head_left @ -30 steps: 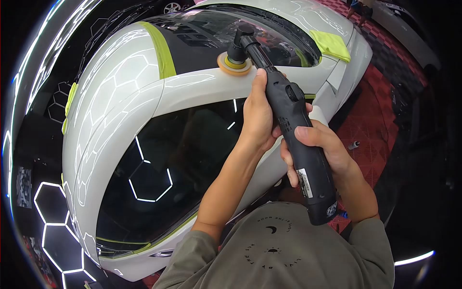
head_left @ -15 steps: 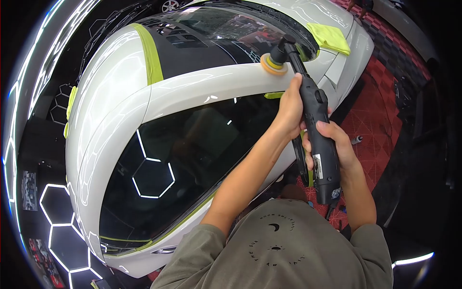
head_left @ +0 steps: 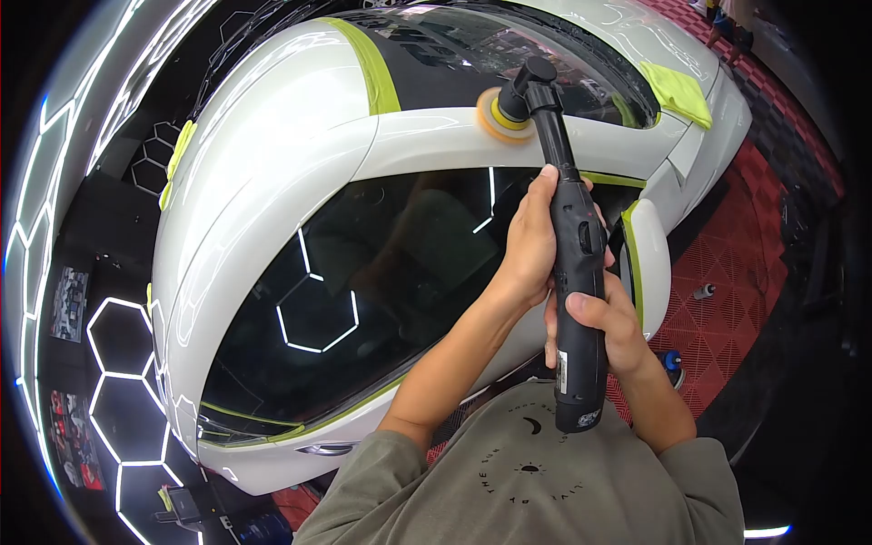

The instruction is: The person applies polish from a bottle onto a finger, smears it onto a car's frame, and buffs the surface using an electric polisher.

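A black cordless polisher (head_left: 579, 272) is held in both hands. My left hand (head_left: 534, 238) wraps round its upper body, below the neck. Lower down, my right hand (head_left: 613, 320) grips the body, with the thumb across the front. The polisher's orange and yellow pad (head_left: 502, 116) rests on the white frame strip (head_left: 434, 141) between the windscreen and the side window of a white car. The pad looks blurred and tilted. Green tape (head_left: 371, 68) crosses the roof edge to the left of the pad.
A yellow-green cloth (head_left: 677, 94) lies near the windscreen's lower corner. The taped side mirror (head_left: 650, 263) sticks out right of my hands. A small bottle (head_left: 704, 291) lies on the red floor tiles (head_left: 731, 263). Another person's legs (head_left: 727, 27) show at the top right.
The pad first moved along the strip towards the cloth, then came partway back. The polisher is now more upright. The view has shifted, and the side mirror shows more fully.
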### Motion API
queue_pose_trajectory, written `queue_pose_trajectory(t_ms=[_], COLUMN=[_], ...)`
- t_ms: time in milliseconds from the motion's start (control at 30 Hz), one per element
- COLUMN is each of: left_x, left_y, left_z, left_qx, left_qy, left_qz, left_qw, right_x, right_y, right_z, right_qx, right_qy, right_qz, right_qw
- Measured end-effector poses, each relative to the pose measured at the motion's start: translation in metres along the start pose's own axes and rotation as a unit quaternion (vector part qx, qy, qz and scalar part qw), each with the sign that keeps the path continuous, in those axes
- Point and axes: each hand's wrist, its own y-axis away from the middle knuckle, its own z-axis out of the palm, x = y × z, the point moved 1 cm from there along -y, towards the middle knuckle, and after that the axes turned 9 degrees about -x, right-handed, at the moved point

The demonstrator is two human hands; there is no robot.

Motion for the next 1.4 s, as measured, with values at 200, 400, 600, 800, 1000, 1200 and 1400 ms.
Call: queue_pose_trajectory(t_ms=[200,400,600,800,1000,1200,1400], left_x=[0.031,0.053,0.021,-0.014,-0.044,-0.065,-0.067], left_y=[0.025,0.046,0.049,0.016,-0.02,-0.052,-0.077], left_z=[-0.018,-0.035,-0.02,0.001,0.006,0.014,0.018], left_qx=[-0.001,-0.004,-0.004,0.037,0.012,-0.013,-0.027], left_qy=[0.035,0.053,0.054,-0.021,-0.048,-0.077,-0.06], left_qz=[0.076,0.163,0.139,0.057,-0.007,-0.05,-0.109], left_qw=[0.997,0.985,0.989,0.997,0.999,0.996,0.992], right_x=[-0.004,-0.009,-0.002,0.014,0.024,0.024,0.025], right_y=[-0.022,-0.04,-0.012,0.007,0.014,0.021,0.012], right_z=[0.031,0.053,0.025,-0.023,-0.051,-0.074,-0.082], right_qx=[-0.047,-0.123,-0.118,-0.078,-0.022,0.027,0.083], right_qy=[0.053,0.108,0.073,-0.021,-0.084,-0.122,-0.114], right_qz=[0.017,0.019,0.048,0.027,-0.016,-0.056,-0.088], right_qw=[0.997,0.986,0.989,0.996,0.996,0.991,0.986])
